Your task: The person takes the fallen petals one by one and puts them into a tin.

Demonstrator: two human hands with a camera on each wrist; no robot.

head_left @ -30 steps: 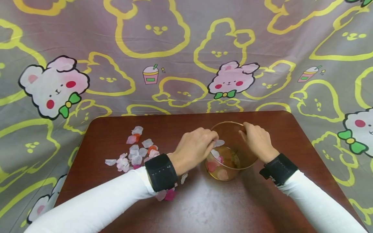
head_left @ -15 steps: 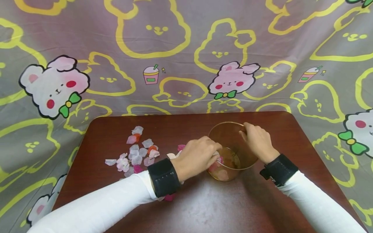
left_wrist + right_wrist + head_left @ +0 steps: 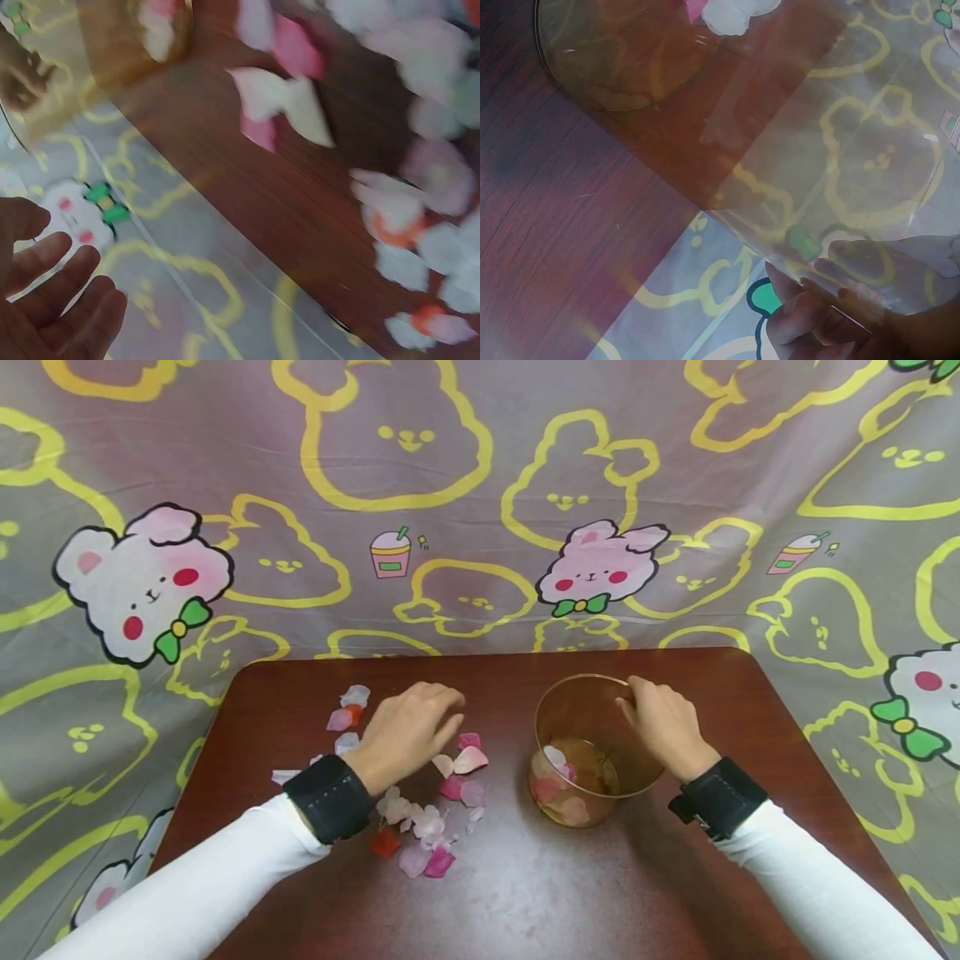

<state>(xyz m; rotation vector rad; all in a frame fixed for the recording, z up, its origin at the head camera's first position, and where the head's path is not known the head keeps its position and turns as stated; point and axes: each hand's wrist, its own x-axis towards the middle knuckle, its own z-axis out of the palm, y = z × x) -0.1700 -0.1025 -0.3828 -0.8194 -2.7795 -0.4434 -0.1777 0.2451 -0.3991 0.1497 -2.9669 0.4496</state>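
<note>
My left hand (image 3: 408, 727) hovers over the left part of the table with nothing in it. In the left wrist view its fingers (image 3: 71, 292) are relaxed and apart from the petals. Beneath and around it lie loose fabric petals in white, pink, magenta and orange, among them a pale pink petal (image 3: 471, 760) and a magenta petal (image 3: 439, 862). My right hand (image 3: 663, 727) grips the rim of a clear amber-tinted cylindrical container (image 3: 577, 693), thumb inside and fingers outside. Several petals (image 3: 547, 789) sit in the container's bottom. The left hand hides part of the scattered petals.
The dark brown wooden table (image 3: 525, 893) has rounded far corners. A grey curtain (image 3: 465, 485) with yellow bear outlines and bunny faces hangs behind it and at both sides. A pale petal (image 3: 356, 696) lies among others toward the back left.
My left hand has let a whitish petal go at the container and moved left, back over the scattered petals. The right hand and the container have stayed in place.
</note>
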